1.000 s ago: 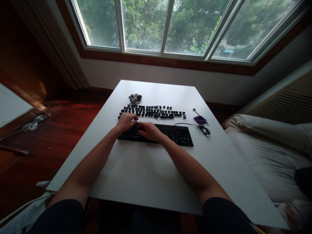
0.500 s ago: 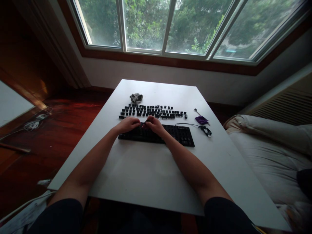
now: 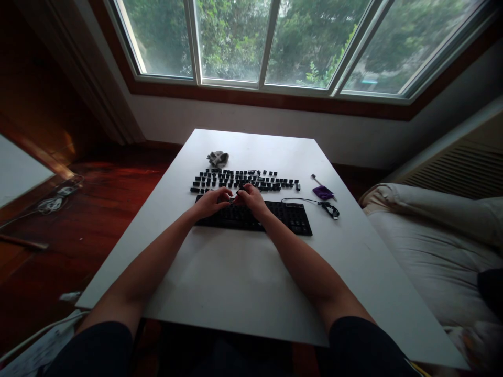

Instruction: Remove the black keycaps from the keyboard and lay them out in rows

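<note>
A black keyboard (image 3: pixel 291 217) lies across the white table, under both of my hands. My right hand (image 3: pixel 253 200) is over its middle, fingers closed round a small dark tool (image 3: pixel 240 191); its exact kind is too small to tell. Just beside it, my left hand (image 3: pixel 212 203) has its thumb and fingertips bent together by the tool's end, above the keyboard's left half. Whatever is in those fingertips is too small to make out. Behind the keyboard, loose black keycaps (image 3: pixel 214 177) stand in rows, partly hidden by my fingers.
A crumpled grey cloth (image 3: pixel 218 158) lies at the back left of the white table (image 3: pixel 220 277). To the right are a purple cloth or pouch (image 3: pixel 324 192), a thin stick (image 3: pixel 316 179) and the keyboard's bundled cable (image 3: pixel 329 210). A pale sofa (image 3: pixel 416 251) stands beside the table.
My left hand has shifted right and lifted slightly, closer to the right hand and the tool. The right hand stays over the keyboard's middle, its fingers turned a little.
</note>
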### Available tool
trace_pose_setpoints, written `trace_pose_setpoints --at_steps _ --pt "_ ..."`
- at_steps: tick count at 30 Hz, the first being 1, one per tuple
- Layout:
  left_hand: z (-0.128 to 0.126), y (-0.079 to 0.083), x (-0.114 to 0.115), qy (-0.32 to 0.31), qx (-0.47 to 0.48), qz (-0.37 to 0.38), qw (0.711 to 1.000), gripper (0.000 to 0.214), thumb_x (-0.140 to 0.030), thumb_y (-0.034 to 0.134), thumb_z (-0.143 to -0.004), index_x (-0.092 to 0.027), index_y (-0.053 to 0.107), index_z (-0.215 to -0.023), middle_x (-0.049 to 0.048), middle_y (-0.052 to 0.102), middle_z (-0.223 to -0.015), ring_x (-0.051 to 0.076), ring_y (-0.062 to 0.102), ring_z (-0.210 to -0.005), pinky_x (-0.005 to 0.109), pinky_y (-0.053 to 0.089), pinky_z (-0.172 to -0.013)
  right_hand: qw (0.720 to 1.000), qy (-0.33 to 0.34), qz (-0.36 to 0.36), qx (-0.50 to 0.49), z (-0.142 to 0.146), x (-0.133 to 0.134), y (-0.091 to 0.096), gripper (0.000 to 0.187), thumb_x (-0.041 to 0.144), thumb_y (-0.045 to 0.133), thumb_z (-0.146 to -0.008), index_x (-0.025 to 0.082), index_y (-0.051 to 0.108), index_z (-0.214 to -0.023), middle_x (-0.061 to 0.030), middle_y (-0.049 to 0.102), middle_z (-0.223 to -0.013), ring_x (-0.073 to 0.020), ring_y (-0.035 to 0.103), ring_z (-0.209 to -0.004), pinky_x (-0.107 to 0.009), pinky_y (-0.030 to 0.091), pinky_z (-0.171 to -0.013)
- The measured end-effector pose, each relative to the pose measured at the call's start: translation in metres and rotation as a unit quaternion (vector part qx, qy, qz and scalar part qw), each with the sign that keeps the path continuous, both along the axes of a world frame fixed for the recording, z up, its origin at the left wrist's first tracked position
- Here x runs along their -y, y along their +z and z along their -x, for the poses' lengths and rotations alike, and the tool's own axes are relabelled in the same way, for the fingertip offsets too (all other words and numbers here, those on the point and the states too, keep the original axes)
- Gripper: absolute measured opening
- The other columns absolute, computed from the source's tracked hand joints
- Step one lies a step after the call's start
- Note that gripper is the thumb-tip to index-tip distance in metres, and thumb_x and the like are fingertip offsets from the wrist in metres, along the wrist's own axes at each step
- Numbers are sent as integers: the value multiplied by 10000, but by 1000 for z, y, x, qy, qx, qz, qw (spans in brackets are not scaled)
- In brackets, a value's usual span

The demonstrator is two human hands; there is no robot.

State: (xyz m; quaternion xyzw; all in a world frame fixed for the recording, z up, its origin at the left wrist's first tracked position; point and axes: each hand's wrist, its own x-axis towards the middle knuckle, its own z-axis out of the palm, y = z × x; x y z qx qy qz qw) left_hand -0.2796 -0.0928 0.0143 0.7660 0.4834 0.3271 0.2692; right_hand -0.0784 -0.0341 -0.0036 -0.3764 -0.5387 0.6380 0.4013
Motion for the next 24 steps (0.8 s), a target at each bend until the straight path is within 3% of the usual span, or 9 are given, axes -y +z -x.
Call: trace_pose_setpoints --at_steps 6,8,10,16,24 --pt "-6 0 -3 39 61 -7 997 265 -365 677 -869 -205 625 -1074 14 703 -885 136 602 -719 258 467 -672 981 -38 -180 67 -1 10 2 222 364 650 -805 249 492 -910 40 671 -727 -169 694 -698 -289 567 -690" --pt "-5 1 -3 38 53 -17 998 255 -360 678 -871 -201 633 -1065 13 698 -887 128 586 -707 251 453 -659 975 -52 -203 68 0 13 2 214 361 656 -803 244 507 -903 29 678 -738 -175 693 -710 -294 563 -694" --pt "-5 2 -2 36 39 -31 998 264 -334 684 -867 -209 632 -1093 13 706 -916 126 587 -707 253 454 -665 982 -59 -177 36 2 12 2 232 382 648 -807 246 491 -911 35 676 -724 -177 693 -680 -304 567 -672" --pt "-3 4 1 8 -4 -75 997 295 -294 666 -892 -241 625 -1179 21 732 -1027 151 646 -797 282 486 -737 999 -21 -4 -45 2 3 3 359 410 673 -757 255 409 -946 82 645 -641 -165 672 -555 -305 583 -582" --pt "-3 5 -1 -46 -110 -139 983 202 -309 649 -936 -249 714 -1117 58 707 -1066 215 662 -969 347 510 -885 999 -4 49 -12 -4 1 8 264 304 657 -773 240 433 -898 59 664 -627 -142 657 -505 -235 542 -489"
